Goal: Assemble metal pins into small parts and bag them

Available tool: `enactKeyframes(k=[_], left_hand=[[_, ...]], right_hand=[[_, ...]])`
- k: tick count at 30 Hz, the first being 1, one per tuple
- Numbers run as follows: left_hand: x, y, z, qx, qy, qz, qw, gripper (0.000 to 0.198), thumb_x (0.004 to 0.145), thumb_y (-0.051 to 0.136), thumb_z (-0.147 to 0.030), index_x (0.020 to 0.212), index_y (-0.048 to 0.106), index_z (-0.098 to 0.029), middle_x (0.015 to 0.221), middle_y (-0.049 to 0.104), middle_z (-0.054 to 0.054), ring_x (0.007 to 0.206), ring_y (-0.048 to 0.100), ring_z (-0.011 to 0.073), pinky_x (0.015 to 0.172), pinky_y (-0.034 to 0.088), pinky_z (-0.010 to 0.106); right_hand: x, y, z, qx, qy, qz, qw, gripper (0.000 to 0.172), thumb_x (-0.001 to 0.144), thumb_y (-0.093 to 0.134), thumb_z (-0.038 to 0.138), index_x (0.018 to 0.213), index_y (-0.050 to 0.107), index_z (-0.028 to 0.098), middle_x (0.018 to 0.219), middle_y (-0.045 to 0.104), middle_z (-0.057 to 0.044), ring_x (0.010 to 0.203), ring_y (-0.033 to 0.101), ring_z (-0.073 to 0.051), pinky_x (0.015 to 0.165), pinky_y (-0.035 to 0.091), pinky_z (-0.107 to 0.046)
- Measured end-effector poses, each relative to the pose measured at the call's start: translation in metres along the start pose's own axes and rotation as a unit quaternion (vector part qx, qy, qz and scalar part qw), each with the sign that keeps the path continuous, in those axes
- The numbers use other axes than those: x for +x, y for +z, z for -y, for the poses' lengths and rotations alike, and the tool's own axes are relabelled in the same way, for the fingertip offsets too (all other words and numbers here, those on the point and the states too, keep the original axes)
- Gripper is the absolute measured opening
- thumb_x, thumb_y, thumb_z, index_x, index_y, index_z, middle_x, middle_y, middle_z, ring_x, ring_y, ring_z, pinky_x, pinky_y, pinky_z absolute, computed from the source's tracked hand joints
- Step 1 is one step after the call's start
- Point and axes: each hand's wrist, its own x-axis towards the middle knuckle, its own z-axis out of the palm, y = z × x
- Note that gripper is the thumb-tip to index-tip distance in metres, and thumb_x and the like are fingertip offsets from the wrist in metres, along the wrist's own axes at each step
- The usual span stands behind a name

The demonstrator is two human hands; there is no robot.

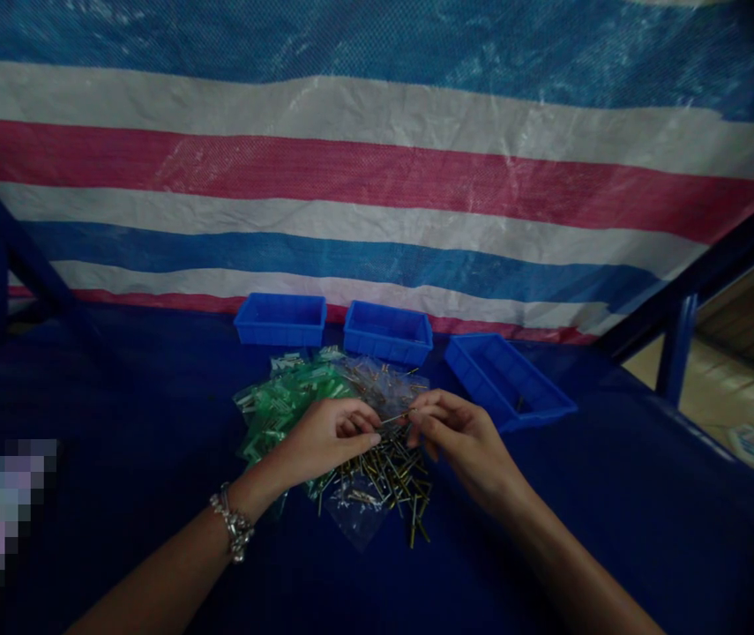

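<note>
My left hand (329,434) and my right hand (457,437) meet over a heap of small brass-coloured metal pins (386,472) on the dark blue table. Both pinch one thin pin (395,416) between their fingertips, held level just above the heap. A clear plastic bag (360,516) lies under the pins. To the left of the heap sit bags of green parts (284,401). A beaded bracelet (235,526) is on my left wrist.
Three blue plastic bins stand beyond the heap: left (280,319), middle (388,332) and right (505,379), the right one angled. A striped tarp (377,176) hangs behind. Blue frame bars (677,348) flank the table; a floor drop lies at right.
</note>
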Motion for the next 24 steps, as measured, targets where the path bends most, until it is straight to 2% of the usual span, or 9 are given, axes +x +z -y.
enactKeyframes(k=[11,19,24], left_hand=[[0.0004,-0.0002,0.0010,0.001,0.007,-0.001,1.000,0.019,0.071,0.058,-0.030,0.078,0.059,-0.012,0.065,0.055,0.001,0.059,0.049,0.0095,0.054,0.040,0.022],[-0.0005,0.0041,0.0045,0.057,0.048,-0.088,0.993,0.017,0.075,0.053,-0.030,0.078,0.059,-0.014,0.066,0.057,0.002,0.060,0.050,0.0103,0.053,0.039,0.022],[-0.0025,0.0056,0.0018,0.086,0.075,-0.117,0.987,0.017,0.077,0.051,-0.030,0.080,0.059,-0.015,0.066,0.058,0.002,0.059,0.051,0.0104,0.055,0.040,0.023]], right_hand=[[-0.0013,0.0047,-0.0023,0.014,0.031,0.012,0.999,0.027,0.067,0.065,0.037,0.080,0.055,0.016,0.059,0.060,0.000,0.050,0.054,-0.009,0.039,0.032,-0.018],[0.0000,0.0038,-0.0048,-0.005,0.028,0.007,1.000,0.028,0.067,0.065,0.039,0.080,0.055,0.016,0.063,0.060,-0.001,0.050,0.054,-0.010,0.039,0.032,-0.018],[0.0007,0.0029,-0.0066,-0.006,0.023,0.001,1.000,0.027,0.066,0.066,0.038,0.080,0.056,0.017,0.073,0.063,-0.002,0.050,0.053,-0.009,0.039,0.032,-0.018]])
